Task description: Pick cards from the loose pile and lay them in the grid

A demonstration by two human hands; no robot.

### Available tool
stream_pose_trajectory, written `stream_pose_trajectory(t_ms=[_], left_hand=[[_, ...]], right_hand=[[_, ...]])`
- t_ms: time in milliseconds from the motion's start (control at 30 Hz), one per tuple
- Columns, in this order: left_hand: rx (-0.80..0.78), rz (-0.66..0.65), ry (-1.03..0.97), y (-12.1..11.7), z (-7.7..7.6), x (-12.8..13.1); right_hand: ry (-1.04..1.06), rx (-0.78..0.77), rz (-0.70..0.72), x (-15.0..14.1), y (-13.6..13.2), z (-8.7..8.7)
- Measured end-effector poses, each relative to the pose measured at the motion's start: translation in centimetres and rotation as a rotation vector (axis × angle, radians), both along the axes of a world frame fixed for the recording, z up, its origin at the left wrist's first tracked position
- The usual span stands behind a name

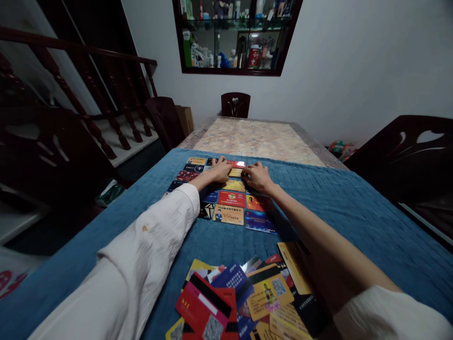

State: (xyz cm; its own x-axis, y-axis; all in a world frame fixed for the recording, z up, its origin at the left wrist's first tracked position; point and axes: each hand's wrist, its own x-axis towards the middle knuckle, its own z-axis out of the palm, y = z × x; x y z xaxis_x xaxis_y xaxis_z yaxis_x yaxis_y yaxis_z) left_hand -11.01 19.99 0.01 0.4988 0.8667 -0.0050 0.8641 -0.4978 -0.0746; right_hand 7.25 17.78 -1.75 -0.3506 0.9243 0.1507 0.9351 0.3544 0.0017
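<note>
Several rows of plastic cards lie edge to edge on the blue cloth, among them a red card (231, 199), a yellow VIP card (228, 214) and a blue card (261, 221). My left hand (220, 171) rests over the far rows, its fingers apart and touching the cards under them. At the right end of those rows, the fingers of my right hand (257, 177) are curled together at the edge of a gold card (236, 173); they partly hide what they grip. Nearer to me, a loose pile of cards holds a red striped card (203, 304) and a gold card with a code (271, 292).
The blue cloth (325, 208) covers the near part of the table, with a patterned tabletop (255, 134) beyond. Dark wooden chairs stand at the far end (235, 105), left (164, 120) and right (414, 156). A stair railing (78, 49) runs along the left.
</note>
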Motion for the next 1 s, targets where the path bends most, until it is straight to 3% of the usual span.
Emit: stream_pose_trajectory(t_ms=[300, 567, 1000], left_hand=[[0.006, -0.003, -0.019, -0.3, 0.3, 0.3], [0.05, -0.046, -0.07, -1.4, 1.2, 0.7], [0.102, -0.224, -0.142, -7.3, 2.5, 3.7]], right_hand=[[-0.057, 0.026, 0.019, 0.1, -0.4, 0.6], [-0.075, 0.042, 0.019, 2.2, -2.9, 2.2], [-0.057, 0.095, 0.048, 6.9, -8.8, 2.5]])
